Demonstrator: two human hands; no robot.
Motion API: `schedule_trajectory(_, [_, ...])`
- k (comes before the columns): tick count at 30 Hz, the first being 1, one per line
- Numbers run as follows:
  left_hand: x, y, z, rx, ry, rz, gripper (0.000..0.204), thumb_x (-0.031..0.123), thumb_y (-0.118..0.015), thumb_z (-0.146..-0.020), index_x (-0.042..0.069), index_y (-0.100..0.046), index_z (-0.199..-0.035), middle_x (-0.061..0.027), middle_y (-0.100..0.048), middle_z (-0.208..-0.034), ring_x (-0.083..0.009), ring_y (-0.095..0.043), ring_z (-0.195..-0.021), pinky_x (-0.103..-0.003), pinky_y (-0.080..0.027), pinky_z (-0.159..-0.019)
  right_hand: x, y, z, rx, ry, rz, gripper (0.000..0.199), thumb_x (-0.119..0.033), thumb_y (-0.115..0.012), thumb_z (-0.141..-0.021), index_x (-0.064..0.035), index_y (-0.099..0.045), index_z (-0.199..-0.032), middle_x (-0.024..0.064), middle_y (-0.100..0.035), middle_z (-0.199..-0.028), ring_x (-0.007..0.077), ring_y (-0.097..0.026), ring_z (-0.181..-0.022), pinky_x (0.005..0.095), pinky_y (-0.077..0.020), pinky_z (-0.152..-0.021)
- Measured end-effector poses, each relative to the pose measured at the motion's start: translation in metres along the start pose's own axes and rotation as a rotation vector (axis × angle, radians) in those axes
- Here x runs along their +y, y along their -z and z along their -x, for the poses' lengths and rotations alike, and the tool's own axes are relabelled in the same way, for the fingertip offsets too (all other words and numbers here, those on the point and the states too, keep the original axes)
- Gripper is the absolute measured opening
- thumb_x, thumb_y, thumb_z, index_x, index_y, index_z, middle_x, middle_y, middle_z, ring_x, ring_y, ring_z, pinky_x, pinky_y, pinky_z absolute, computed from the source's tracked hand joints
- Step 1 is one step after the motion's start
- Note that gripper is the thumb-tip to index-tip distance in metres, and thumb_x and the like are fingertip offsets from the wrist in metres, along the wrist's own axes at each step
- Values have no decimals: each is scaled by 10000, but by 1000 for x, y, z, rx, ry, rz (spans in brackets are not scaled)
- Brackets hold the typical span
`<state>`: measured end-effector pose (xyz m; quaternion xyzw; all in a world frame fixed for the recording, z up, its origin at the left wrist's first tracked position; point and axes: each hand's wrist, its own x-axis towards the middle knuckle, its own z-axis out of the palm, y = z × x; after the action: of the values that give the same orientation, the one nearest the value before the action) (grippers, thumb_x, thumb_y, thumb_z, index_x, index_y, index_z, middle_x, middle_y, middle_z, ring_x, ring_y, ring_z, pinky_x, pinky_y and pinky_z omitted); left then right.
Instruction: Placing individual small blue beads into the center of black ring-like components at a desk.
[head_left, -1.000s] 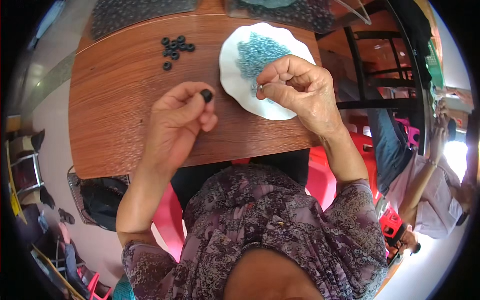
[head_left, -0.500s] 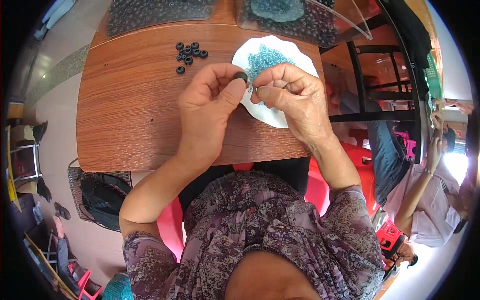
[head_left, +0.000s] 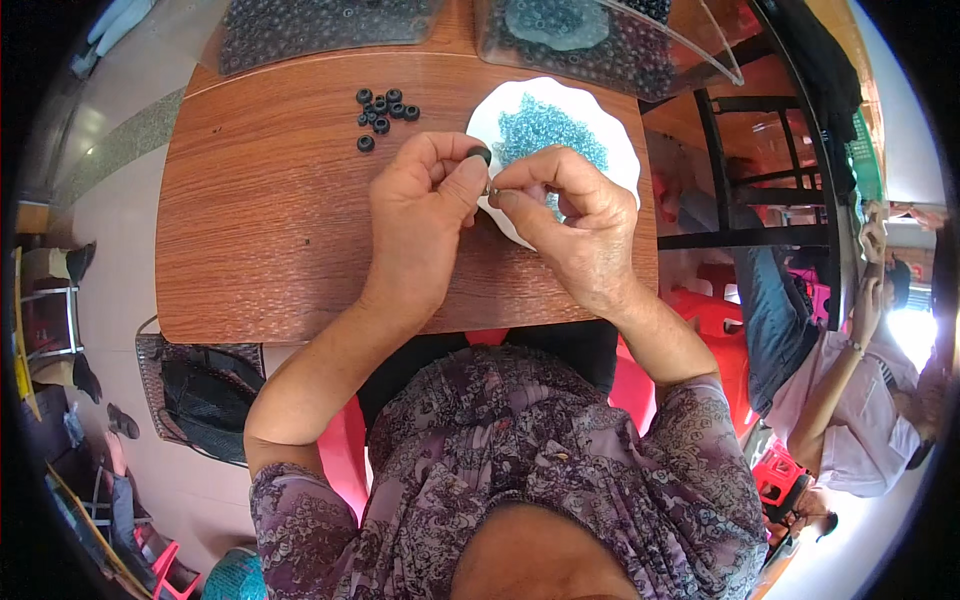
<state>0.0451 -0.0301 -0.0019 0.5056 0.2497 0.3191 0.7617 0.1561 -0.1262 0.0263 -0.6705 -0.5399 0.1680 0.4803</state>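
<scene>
My left hand (head_left: 415, 225) pinches a small black ring-shaped part (head_left: 480, 154) between thumb and fingers, above the table. Close beside it, my right hand (head_left: 582, 218) pinches a tiny shiny piece (head_left: 490, 190), too small to name, against the left fingertips. Under the right hand lies a white wavy-edged plate (head_left: 622, 150) with a heap of small clear blue pieces (head_left: 548, 128), partly covered by that hand. To the left beyond my left hand, several black rounded parts with holes (head_left: 381, 125) sit in a loose cluster.
Along the far table edge stand two clear boxes, the left box (head_left: 325, 40) and right box (head_left: 640, 75), full of dark round parts. A dark metal rack (head_left: 745, 238) stands right of the wooden table (head_left: 250, 230). Another person (head_left: 850, 400) is at far right.
My right hand has drawn a little left, its fingertips now meeting those of my left hand. More of the blue heap shows. The left hand still grips the black part.
</scene>
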Motion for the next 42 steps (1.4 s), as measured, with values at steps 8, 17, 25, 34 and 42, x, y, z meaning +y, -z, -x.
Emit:
schedule_trajectory(8, [-6, 21, 1, -169, 302, 493, 191, 90, -580, -882, -44, -574, -1018, -67, -603, -837, -101, -512, -668, -230, -413, -610, -6, 1, -5, 70, -201, -273, 128, 43, -632, -800, 10, -639, -923, 24, -624, -858, 61, -555, -775, 191, -440, -682])
schedule_trajectory(17, [-12, 24, -2, -178, 331, 593, 189, 77, -590, -873, -44, -583, -1018, -74, -608, -843, -114, -512, -666, -237, -412, -615, -6, -1, -9, -4, -223, -284, 143, 55, -635, -791, 23, -639, -931, 27, -624, -848, 63, -554, -773, 188, -440, -686])
schedule_trajectory(25, [-10, 28, 4, -164, 333, 561, 158, 48, -599, -861, -43, -600, -991, -69, -607, -815, -113, -517, -650, -239, -418, -598, -10, 4, -18, -142, -286, -175, 152, 29, -686, -756, 1, -638, -897, -15, -609, -769, 38, -523, -699, 181, -421, -656])
schedule_trajectory(34, [-8, 51, 11, -279, 384, 446, 202, 76, -618, -844, -37, -586, -1008, -108, -608, -832, -168, -546, -664, -268, -434, -620, -4, -1, -38, -398, -402, -292, 168, 73, -706, -702, -6, -619, -823, 4, -608, -730, 59, -560, -660, 196, -445, -594])
schedule_trajectory(42, [-8, 76, 10, -223, 307, 572, 148, 89, -603, -855, -23, -572, -947, -79, -576, -791, -142, -497, -647, -304, -400, -610, 4, -29, -93, -374, -9, 95, 80, 11, -645, -751, 26, -638, -830, 39, -640, -762, 95, -596, -748, 225, -468, -655])
